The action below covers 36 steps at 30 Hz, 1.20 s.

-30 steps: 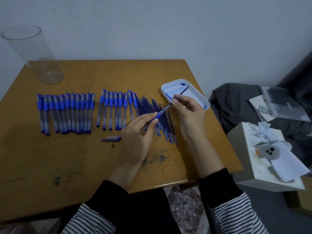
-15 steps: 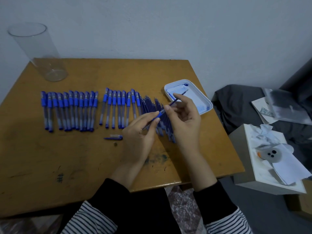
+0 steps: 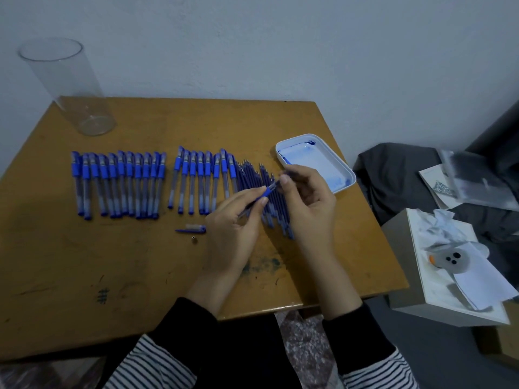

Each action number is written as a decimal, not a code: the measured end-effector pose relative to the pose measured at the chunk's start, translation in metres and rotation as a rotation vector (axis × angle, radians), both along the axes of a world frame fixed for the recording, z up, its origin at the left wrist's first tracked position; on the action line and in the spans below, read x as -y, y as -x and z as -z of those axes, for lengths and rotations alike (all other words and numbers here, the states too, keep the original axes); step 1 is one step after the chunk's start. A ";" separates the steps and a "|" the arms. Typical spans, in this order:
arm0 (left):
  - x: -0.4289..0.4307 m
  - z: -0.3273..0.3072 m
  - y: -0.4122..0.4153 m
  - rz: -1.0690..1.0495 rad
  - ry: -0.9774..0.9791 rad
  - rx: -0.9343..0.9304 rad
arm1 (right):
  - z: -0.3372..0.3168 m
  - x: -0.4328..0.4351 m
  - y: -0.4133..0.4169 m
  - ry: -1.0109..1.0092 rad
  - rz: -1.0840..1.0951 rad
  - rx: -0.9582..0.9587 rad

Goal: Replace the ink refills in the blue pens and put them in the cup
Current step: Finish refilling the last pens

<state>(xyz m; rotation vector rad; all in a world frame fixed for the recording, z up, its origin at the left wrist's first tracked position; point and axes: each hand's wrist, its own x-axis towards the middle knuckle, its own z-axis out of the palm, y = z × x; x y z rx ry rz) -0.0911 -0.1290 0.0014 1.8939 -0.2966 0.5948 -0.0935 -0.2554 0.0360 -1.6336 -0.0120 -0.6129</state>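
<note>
Left hand: fingers curled round the barrel of one blue pen, with thumb and forefinger pinching at its blue grip. The pen is tilted, front end toward 1 o'clock, and held above the table over the refills.

Right hand: thumb and fingertips pinch the pen's front end. Whether they hold the tip or a refill is too blurred to tell.

Refills: a fanned heap on the table, partly under both hands.

First row of capped pens: side by side, at 9 o'clock of table centre. Second row of capped pens: just beside the refills, on their 9 o'clock side.

Loose cap and small metal piece: at 9 o'clock of the left hand, near each other, not touching.

Cup: clear, upright, at the table's 10 o'clock corner.

White tray: blue-stained, at 2 o'clock, just beyond the right hand.

Tissue box: off the table at 3 o'clock.
</note>
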 end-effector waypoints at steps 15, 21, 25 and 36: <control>-0.036 -0.001 0.007 -0.050 0.008 0.119 | -0.004 -0.019 0.008 -0.020 -0.237 -0.044; -0.071 -0.011 0.023 -0.076 0.002 0.031 | 0.008 -0.046 0.011 -0.139 -0.199 -0.140; -0.096 -0.012 0.028 -0.059 -0.002 0.012 | 0.019 -0.063 0.016 -0.055 -0.226 -0.214; -0.148 -0.005 0.027 -0.162 -0.060 0.032 | 0.017 -0.086 0.026 0.219 -0.434 -0.288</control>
